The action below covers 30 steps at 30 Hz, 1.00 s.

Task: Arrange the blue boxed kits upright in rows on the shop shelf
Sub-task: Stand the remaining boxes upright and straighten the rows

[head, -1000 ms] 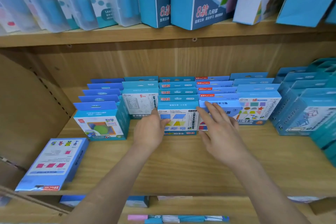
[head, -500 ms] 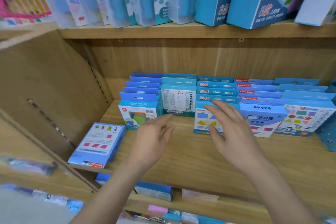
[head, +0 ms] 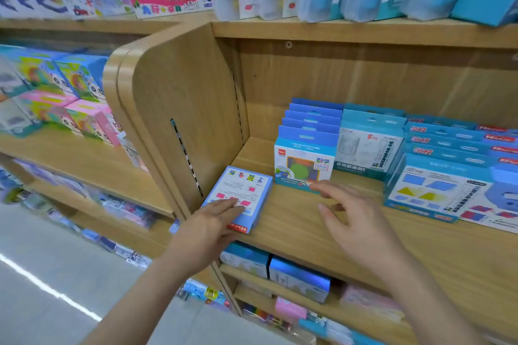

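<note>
Grip unformed: left hand (head: 208,225) rests flat on the flat-lying kit (head: 244,189) beside the rows (head: 308,145), right hand (head: 356,221) open; next, probably stand it up.

The left hand (head: 213,221) reaches forward palm down, fingers (head: 230,203) straight and together; the right hand (head: 356,221) hovers palm down, fingers spread and loosely bent

I see left hand (head: 208,228) covering near end of flat kit (head: 242,189). Rows of kits (head: 459,145) run off right edge of frame. I can't read box print. Lower-shelf goods (head: 300,277) at bottom of frame blurred.
</note>
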Each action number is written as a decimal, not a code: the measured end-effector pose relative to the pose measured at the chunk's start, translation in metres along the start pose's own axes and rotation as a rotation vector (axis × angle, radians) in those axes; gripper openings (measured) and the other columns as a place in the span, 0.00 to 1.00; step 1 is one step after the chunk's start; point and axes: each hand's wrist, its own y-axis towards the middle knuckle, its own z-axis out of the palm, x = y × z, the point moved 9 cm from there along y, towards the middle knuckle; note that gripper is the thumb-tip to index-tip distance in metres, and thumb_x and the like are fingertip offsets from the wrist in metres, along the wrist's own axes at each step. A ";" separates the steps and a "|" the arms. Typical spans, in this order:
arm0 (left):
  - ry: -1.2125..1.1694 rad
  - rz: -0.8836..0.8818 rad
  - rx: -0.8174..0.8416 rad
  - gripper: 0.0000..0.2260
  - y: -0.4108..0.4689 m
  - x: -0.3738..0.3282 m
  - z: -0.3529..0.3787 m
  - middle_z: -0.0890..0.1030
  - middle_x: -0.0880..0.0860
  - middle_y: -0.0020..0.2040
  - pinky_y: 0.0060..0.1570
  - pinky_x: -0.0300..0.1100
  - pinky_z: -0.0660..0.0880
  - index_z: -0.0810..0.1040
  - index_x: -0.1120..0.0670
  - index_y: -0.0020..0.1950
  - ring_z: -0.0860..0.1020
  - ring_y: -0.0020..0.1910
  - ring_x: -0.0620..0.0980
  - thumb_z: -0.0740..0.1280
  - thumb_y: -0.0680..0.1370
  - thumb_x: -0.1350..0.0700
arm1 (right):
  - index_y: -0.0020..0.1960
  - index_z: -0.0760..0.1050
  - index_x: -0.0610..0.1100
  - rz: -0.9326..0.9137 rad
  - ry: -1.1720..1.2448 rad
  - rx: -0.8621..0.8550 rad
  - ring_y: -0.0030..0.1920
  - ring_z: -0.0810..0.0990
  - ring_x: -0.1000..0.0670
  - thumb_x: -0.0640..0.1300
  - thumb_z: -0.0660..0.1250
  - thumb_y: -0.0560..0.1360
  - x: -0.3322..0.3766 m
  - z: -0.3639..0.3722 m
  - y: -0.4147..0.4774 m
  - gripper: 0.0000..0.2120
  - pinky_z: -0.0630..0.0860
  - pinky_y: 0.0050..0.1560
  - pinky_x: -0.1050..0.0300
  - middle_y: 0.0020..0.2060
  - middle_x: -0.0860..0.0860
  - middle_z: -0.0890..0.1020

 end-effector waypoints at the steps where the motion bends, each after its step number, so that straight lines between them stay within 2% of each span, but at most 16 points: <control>1: 0.029 0.027 -0.058 0.18 -0.001 0.000 -0.004 0.79 0.52 0.62 0.60 0.44 0.73 0.78 0.53 0.62 0.78 0.60 0.52 0.70 0.72 0.53 | 0.60 0.78 0.50 0.002 0.013 -0.002 0.53 0.78 0.57 0.37 0.67 0.74 0.003 0.005 0.001 0.16 0.76 0.57 0.53 0.55 0.59 0.79; 2: 0.051 0.059 -0.128 0.14 -0.002 0.000 -0.009 0.81 0.51 0.59 0.56 0.44 0.75 0.80 0.53 0.59 0.80 0.56 0.51 0.65 0.75 0.52 | 0.58 0.78 0.50 0.008 0.028 -0.002 0.50 0.78 0.58 0.37 0.67 0.74 0.004 0.010 0.001 0.15 0.77 0.55 0.53 0.53 0.59 0.79; 4: 0.066 0.125 -0.224 0.17 -0.007 0.001 -0.014 0.83 0.50 0.55 0.54 0.45 0.78 0.82 0.54 0.56 0.81 0.54 0.51 0.54 0.80 0.53 | 0.57 0.79 0.50 0.030 0.053 0.006 0.47 0.78 0.58 0.36 0.67 0.74 0.007 0.019 0.001 0.15 0.77 0.51 0.52 0.48 0.60 0.79; 5: 0.050 0.140 -0.273 0.18 -0.010 0.002 -0.020 0.83 0.50 0.55 0.53 0.46 0.78 0.82 0.54 0.55 0.81 0.53 0.51 0.53 0.80 0.55 | 0.58 0.79 0.50 0.040 0.057 0.019 0.47 0.78 0.58 0.36 0.68 0.74 0.008 0.024 0.001 0.15 0.77 0.51 0.52 0.48 0.60 0.79; 7: -0.007 0.153 -0.370 0.16 -0.017 0.002 -0.043 0.84 0.50 0.52 0.49 0.45 0.76 0.82 0.55 0.53 0.81 0.50 0.51 0.56 0.76 0.61 | 0.63 0.75 0.53 0.044 0.033 0.087 0.54 0.74 0.62 0.41 0.69 0.74 0.014 0.036 -0.002 0.19 0.73 0.59 0.57 0.55 0.62 0.77; 8: -0.018 0.160 -0.424 0.15 -0.018 -0.001 -0.058 0.84 0.50 0.49 0.46 0.44 0.75 0.82 0.55 0.51 0.81 0.48 0.52 0.57 0.74 0.62 | 0.67 0.70 0.56 0.037 0.020 0.140 0.59 0.70 0.66 0.45 0.69 0.74 0.019 0.044 -0.003 0.23 0.67 0.65 0.63 0.60 0.63 0.72; 10: -0.056 0.134 -0.527 0.12 -0.017 -0.008 -0.091 0.83 0.50 0.44 0.40 0.43 0.73 0.81 0.56 0.49 0.79 0.42 0.50 0.57 0.75 0.60 | 0.72 0.61 0.60 0.027 0.029 0.247 0.67 0.60 0.69 0.54 0.70 0.73 0.035 0.059 -0.001 0.31 0.56 0.67 0.72 0.66 0.68 0.63; 11: -0.114 0.101 -0.556 0.12 -0.015 -0.009 -0.105 0.82 0.49 0.42 0.40 0.41 0.72 0.80 0.57 0.49 0.77 0.41 0.47 0.57 0.77 0.58 | 0.72 0.60 0.60 0.024 0.055 0.276 0.67 0.60 0.69 0.55 0.70 0.72 0.044 0.065 0.002 0.32 0.56 0.67 0.72 0.66 0.69 0.63; 13: -0.304 0.002 -0.588 0.10 -0.010 -0.007 -0.119 0.79 0.43 0.41 0.39 0.32 0.70 0.80 0.55 0.50 0.75 0.40 0.40 0.59 0.78 0.54 | 0.67 0.67 0.59 0.044 0.183 0.268 0.61 0.72 0.65 0.51 0.71 0.73 0.060 0.070 0.009 0.25 0.68 0.62 0.67 0.61 0.67 0.73; 14: -0.420 -0.057 -0.590 0.08 -0.007 -0.002 -0.121 0.79 0.40 0.41 0.40 0.31 0.70 0.79 0.52 0.50 0.75 0.40 0.38 0.61 0.78 0.54 | 0.61 0.72 0.57 0.082 0.278 0.239 0.55 0.77 0.62 0.47 0.71 0.73 0.064 0.070 0.012 0.19 0.75 0.56 0.61 0.55 0.63 0.79; 16: -0.632 -0.166 -0.595 0.05 -0.004 0.011 -0.120 0.80 0.41 0.42 0.43 0.37 0.74 0.78 0.47 0.51 0.77 0.43 0.39 0.65 0.77 0.51 | 0.54 0.76 0.51 0.196 0.485 0.169 0.47 0.83 0.57 0.40 0.71 0.73 0.062 0.066 0.015 0.12 0.80 0.47 0.55 0.47 0.56 0.84; 19: -0.838 -0.226 -0.577 0.13 -0.006 0.021 -0.121 0.80 0.46 0.48 0.44 0.40 0.76 0.74 0.46 0.58 0.77 0.46 0.43 0.66 0.76 0.45 | 0.50 0.77 0.50 0.348 0.739 0.085 0.44 0.85 0.54 0.37 0.70 0.73 0.051 0.060 0.012 0.10 0.80 0.41 0.59 0.43 0.55 0.86; 21: -1.018 -0.281 -0.458 0.20 -0.008 0.018 -0.109 0.81 0.48 0.49 0.44 0.41 0.79 0.72 0.49 0.61 0.80 0.48 0.44 0.66 0.72 0.44 | 0.52 0.78 0.47 0.410 0.844 0.050 0.43 0.85 0.51 0.37 0.69 0.73 0.045 0.056 0.010 0.10 0.81 0.40 0.59 0.43 0.53 0.86; 24: -1.242 -0.309 -0.256 0.20 -0.010 0.001 -0.086 0.85 0.51 0.48 0.43 0.45 0.81 0.72 0.52 0.61 0.84 0.47 0.49 0.67 0.71 0.48 | 0.54 0.78 0.43 0.431 0.887 0.028 0.43 0.85 0.49 0.38 0.68 0.72 0.042 0.052 0.007 0.11 0.82 0.42 0.56 0.45 0.49 0.86; 30: -1.295 -0.242 -0.184 0.15 -0.006 -0.015 -0.077 0.85 0.50 0.47 0.38 0.38 0.79 0.75 0.52 0.58 0.84 0.45 0.49 0.65 0.72 0.51 | 0.55 0.78 0.43 0.450 0.901 -0.013 0.44 0.85 0.49 0.37 0.68 0.72 0.039 0.043 -0.007 0.12 0.80 0.40 0.59 0.45 0.48 0.86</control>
